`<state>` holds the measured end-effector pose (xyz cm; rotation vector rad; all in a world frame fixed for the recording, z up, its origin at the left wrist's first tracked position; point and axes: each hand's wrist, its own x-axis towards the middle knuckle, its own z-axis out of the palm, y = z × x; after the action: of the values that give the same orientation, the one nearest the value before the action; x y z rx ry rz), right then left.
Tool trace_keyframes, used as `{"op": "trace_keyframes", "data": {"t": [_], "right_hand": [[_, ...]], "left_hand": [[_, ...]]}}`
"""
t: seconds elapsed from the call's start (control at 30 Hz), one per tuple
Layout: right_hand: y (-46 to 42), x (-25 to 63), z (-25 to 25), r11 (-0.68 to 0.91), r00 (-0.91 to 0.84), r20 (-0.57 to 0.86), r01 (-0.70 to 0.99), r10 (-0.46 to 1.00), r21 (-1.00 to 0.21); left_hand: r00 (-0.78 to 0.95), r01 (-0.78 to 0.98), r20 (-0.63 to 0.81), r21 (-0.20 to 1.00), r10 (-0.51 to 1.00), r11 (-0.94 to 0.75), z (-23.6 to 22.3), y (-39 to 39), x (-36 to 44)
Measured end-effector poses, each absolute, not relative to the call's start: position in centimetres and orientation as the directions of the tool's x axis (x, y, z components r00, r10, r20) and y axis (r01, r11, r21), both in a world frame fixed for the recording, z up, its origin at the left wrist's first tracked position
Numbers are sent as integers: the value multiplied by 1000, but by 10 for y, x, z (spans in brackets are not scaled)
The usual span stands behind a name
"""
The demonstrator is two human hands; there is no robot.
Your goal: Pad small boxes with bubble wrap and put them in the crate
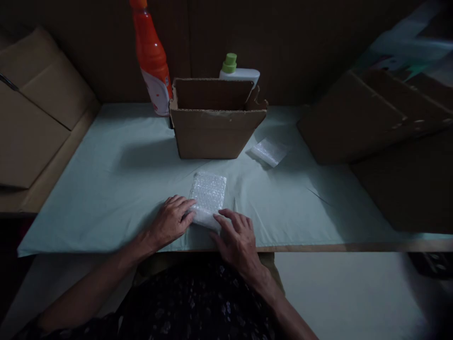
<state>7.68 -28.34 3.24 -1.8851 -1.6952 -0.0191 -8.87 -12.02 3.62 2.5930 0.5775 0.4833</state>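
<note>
A piece of bubble wrap (208, 191) lies on the cloth near the table's front edge, its near end folded or rolled over into a thicker strip. At its left side, my left hand (173, 217) has the thumb and fingertips closed on that near end. My right hand (236, 236) grips the right end of the same strip, thumb below and fingers on top. Whether anything is wrapped inside I cannot tell. Behind it stands an open cardboard box (212, 134), its inside mostly hidden.
A second bubble wrap piece (270, 152) lies right of the box. An orange bottle (152, 61) and a white bottle with a green cap (230, 63) stand behind. Cardboard boxes flank the table at left (38, 108) and right (350, 118).
</note>
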Motion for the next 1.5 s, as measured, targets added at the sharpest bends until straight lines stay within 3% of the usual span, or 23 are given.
{"op": "trace_keyframes", "data": {"t": [0.13, 0.3, 0.37, 0.53, 0.7, 0.77, 0.83, 0.93, 1.0, 1.07, 1.2, 1.37, 1.5], "right_hand": [[-275, 80, 27, 40, 108, 358, 923, 928, -384], [-273, 85, 30, 74, 132, 320, 827, 938, -557], [-275, 85, 33, 69, 134, 307, 819, 942, -569], [-277, 80, 37, 7, 170, 405, 916, 898, -400], [-259, 82, 33, 60, 49, 348, 954, 936, -294], [-250, 87, 30, 45, 62, 336, 952, 940, -302], [-243, 91, 28, 20, 103, 335, 938, 936, -345], [-241, 92, 29, 16, 156, 336, 890, 929, -456], [-244, 88, 33, 45, 165, 345, 850, 924, -525], [-249, 82, 38, 77, 160, 342, 807, 926, -585], [-260, 74, 47, 64, 176, 276, 726, 945, -684], [-268, 80, 45, -12, 359, 270, 620, 893, -785], [-271, 87, 44, -54, 305, 71, 380, 950, -923]], "left_hand": [[815, 285, 345, 462, 466, -840, 35, -125, -91], [854, 142, 357, 542, 380, -828, 41, -132, -107], [860, 150, 322, 583, 396, -798, 42, -131, -109], [836, 260, 277, 561, 474, -786, 37, -121, -97], [751, 388, 316, 499, 580, -775, 29, -117, -89], [672, 414, 317, 588, 669, -694, 30, -121, -94], [556, 399, 255, 753, 791, -524, 32, -128, -101], [425, 228, -12, 969, 905, -94, 38, -146, -111], [447, 49, -185, 982, 875, 183, 42, -157, -111], [520, -88, -262, 930, 813, 356, 46, -165, -105], [567, -202, -297, 854, 768, 479, 50, -169, -90], [537, -260, -338, 805, 773, 534, 49, -171, -79], [574, -215, -314, 834, 756, 509, 43, -175, -80]]}}
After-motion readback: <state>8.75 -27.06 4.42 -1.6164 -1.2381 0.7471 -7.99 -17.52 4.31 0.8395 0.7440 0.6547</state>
